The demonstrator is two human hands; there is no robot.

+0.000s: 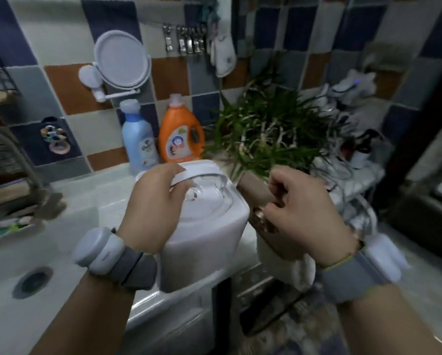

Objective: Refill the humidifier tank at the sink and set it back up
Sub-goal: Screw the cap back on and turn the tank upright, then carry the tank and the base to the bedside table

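Observation:
The white humidifier tank [209, 237] hangs over the right rim of the white sink [48, 247], its clear domed top facing up. My left hand [153, 206] is closed around the tank's white carry handle [202, 170] and holds it up. To the right of the tank, my right hand [302, 216] is curled with the fingers closed, just in front of a brown pot; whether it grips anything cannot be told. The sink drain [33, 281] lies low on the left. The faucet [12, 149] curves at the far left.
A blue bottle [138, 137] and an orange detergent jug [180, 131] stand behind the tank against the tiled wall. A green plant [273, 129] in a brown pot [253, 188] sits to the right. A round mirror [122, 60] hangs on the wall. A cluttered shelf [353, 160] is far right.

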